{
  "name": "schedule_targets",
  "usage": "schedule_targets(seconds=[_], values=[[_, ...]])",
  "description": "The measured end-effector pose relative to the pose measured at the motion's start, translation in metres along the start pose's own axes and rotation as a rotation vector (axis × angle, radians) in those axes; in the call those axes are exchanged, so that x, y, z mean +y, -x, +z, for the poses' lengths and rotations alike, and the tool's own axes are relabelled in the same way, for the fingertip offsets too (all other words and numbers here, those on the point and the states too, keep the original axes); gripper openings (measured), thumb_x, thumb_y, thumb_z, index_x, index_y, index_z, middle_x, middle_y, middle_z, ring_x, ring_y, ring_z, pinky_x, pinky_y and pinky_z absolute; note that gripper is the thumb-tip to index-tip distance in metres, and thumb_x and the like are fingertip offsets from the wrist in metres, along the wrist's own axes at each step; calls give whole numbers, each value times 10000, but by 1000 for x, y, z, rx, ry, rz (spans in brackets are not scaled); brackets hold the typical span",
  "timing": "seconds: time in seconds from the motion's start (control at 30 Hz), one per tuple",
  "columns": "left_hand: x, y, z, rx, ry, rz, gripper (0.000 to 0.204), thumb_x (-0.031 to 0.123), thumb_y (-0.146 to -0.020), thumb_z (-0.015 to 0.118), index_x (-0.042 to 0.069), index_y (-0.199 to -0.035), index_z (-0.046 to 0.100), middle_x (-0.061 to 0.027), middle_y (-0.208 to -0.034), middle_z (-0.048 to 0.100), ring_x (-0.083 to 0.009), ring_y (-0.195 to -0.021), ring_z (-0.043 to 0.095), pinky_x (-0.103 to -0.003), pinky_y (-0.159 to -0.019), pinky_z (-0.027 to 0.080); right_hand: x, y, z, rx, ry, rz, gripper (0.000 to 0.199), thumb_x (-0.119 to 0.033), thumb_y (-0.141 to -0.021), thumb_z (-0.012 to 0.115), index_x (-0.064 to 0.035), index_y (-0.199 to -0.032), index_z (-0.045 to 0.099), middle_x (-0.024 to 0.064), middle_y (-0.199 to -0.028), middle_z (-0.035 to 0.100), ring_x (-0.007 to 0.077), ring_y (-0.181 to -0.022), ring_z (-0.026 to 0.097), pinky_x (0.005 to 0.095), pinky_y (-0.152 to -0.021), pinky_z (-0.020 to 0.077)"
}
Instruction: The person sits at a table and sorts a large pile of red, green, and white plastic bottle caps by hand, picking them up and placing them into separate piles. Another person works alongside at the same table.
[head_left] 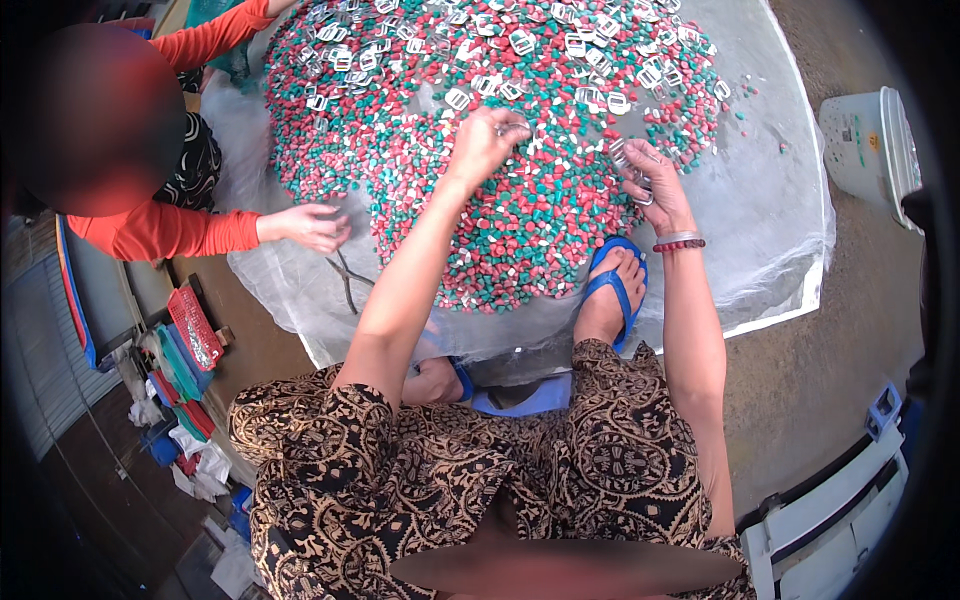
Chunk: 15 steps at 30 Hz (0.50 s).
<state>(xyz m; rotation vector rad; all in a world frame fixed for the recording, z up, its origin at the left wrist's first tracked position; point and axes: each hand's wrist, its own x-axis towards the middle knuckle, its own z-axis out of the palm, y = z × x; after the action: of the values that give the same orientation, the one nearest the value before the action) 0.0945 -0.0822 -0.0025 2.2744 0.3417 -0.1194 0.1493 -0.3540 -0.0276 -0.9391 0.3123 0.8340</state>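
A wide heap of small red, green and white pebble-like pieces [500, 240] lies in front of me, with several shiny metal buckles [522, 41] scattered over its far part. My left hand [486, 147] is over the middle of the heap, its fingers pinched on a metal buckle that shows only in part at the fingertips. To the right, my right hand [655, 188] is closed round several metal buckles [620, 155], stacked between thumb and fingers. Its palm is turned partly up, and a red beaded bracelet [680, 243] circles that wrist.
A translucent sheet [770, 180] spreads under the heap. At the left, a person in an orange top [190, 235] reaches a hand [318, 228] to the heap's edge. A white bucket [860, 150] stands at right. My foot in a blue flip-flop [625, 300] is at the near edge.
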Motion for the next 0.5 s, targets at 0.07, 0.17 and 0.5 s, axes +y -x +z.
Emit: schedule_targets(seconds=[0.07, 0.17, 0.5], values=[[0, 5, -12, -112, 607, -259, 169, 198, -842, 673, 79, -961, 653, -31, -858, 599, -70, -615, 530, -211, -431, 392, -2, 6, 8, -207, -392, 19, 148, -74, -844, 588, -7, -972, 558, 89, -909, 574, 142, -729, 533, 178, -367, 354], [-3, 21, -33, -327, 1618, -130, 202, 193, -904, 588, 64, -1058, 562, -93, -1024, 564, -136, -797, 521, -170, -424, 398, -4, 9, 23, -362, -546, 5, 217, -52, -828, 553, 3, -1037, 537, 150, -1026, 537, 221, -833, 544, 189, -379, 397], [10, 21, -45, -181, 1472, -218, 219, 102, -793, 693, 82, -981, 582, -54, -893, 642, -131, -675, 620, -208, -456, 473, 5, -1, 46, -177, -98, 67, 251, -148, -892, 585, -17, -1097, 519, 56, -844, 540, 91, -604, 477, 158, -333, 297]])
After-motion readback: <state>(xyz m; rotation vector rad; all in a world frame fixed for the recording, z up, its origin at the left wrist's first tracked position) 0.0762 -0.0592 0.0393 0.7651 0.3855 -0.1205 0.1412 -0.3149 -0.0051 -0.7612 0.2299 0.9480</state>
